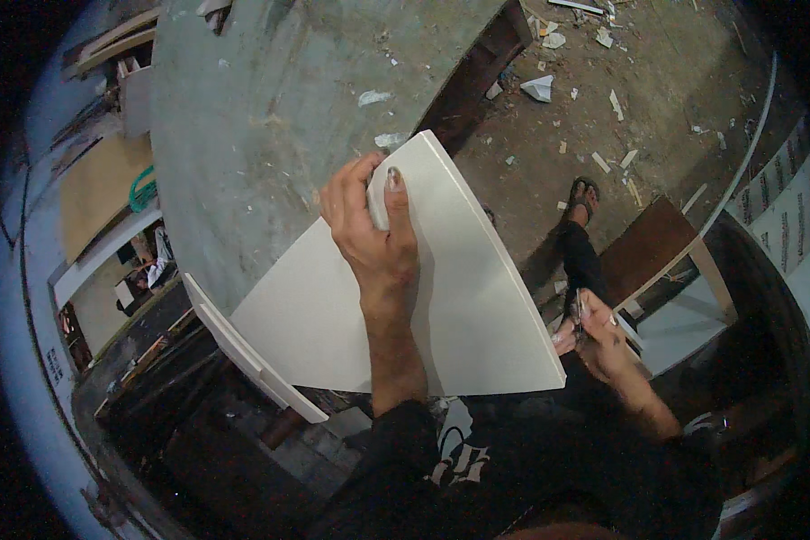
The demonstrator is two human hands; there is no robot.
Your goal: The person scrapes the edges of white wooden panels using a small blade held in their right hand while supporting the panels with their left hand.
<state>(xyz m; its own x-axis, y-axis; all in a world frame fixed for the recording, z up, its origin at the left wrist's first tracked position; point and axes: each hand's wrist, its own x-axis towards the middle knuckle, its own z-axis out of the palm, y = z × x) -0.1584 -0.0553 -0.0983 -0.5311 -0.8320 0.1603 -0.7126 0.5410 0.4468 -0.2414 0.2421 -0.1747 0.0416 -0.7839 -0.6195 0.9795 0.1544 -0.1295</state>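
Note:
A broad white board point(472, 297) lies tilted across the near side of the worktable, in front of my body. My left hand point(369, 216) grips its far end, with the thumb on the upper face and the fingers bent round the left edge. To the right of the board, my right hand point(603, 342) is closed, away from the board's long right edge. A thin, slim piece shows at its fingertips, too small to name.
The grey-green worktable point(270, 117) carries a few scraps. Offcuts litter the floor point(684, 99) at the right, where a sandalled foot point(583, 200) stands. A brown and white box-like frame point(661, 243) is beyond my right hand. White strips point(252, 351) and a green coil point(142, 189) are at the left.

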